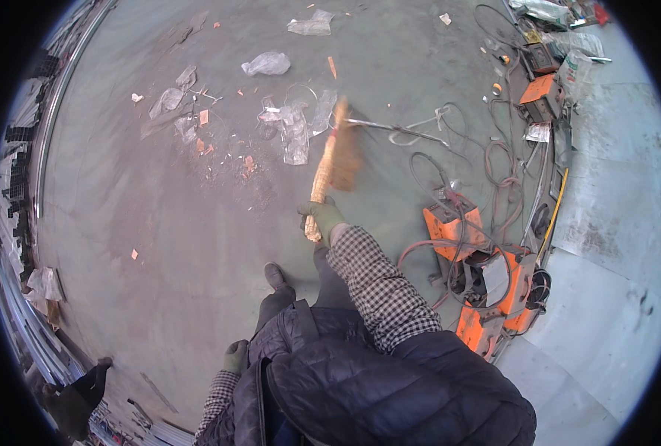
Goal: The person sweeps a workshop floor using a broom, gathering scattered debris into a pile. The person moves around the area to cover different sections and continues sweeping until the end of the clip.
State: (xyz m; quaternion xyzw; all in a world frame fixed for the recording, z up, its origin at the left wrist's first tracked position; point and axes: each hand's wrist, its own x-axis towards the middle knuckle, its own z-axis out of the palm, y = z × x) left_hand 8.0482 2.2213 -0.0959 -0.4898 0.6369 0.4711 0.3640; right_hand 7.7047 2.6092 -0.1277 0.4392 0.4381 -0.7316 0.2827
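My right hand (pixel 324 215), in a greenish glove, is closed around the pale handle of a straw broom (pixel 321 186). The broom points away from me, its brownish bristles smeared by motion over the floor. A crumpled clear plastic sheet (pixel 295 134) lies just left of the broom head. From the bristles a thin metal rod (pixel 401 129) stretches off to the right. Gloved as well, my left hand (pixel 235 357) hangs low beside my jacket, fingers curled, with nothing visible in them.
Orange machine boxes (pixel 453 227) with tangled cables stand at the right, beside pale metal sheets (pixel 605 223). Plastic scraps (pixel 267 63), orange bits (pixel 249 165) and dust litter the grey floor (pixel 189 275). Long metal profiles (pixel 29 320) line the left side.
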